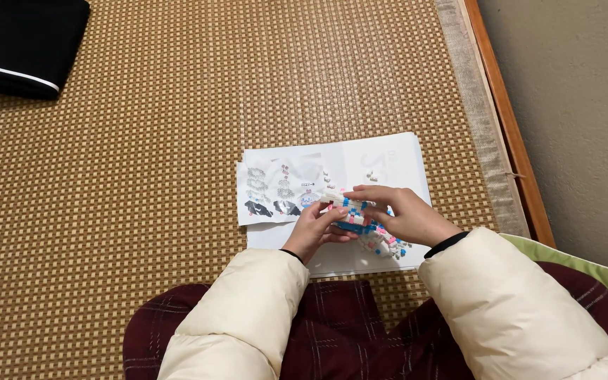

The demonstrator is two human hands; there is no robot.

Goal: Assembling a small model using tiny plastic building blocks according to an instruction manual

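1. A small model built of tiny plastic bricks [350, 211], mostly white with blue and pink pieces studded along its side, sits between both hands, just above the white paper sheet [388, 158].
2. The left hand [314, 229] grips the model's near-left end, its fingers [328, 218] closed around the bricks from below.
3. The right hand [402, 211] covers the model's right end from above, with its fingers curled down and pinched on the top edge.
4. The model looks long and low, perhaps a few layers tall; its exact shape is too small to make out.
5. A loose heap of white, pink and blue bricks [385, 245] lies on the paper just beneath the right hand, and a few single white bricks [371, 176] rest farther up the sheet.
6. A printed instruction leaflet with small grey and black diagrams [276, 190] overlaps the sheet's left edge.
7. Everything lies on a woven tan straw mat [142, 176].
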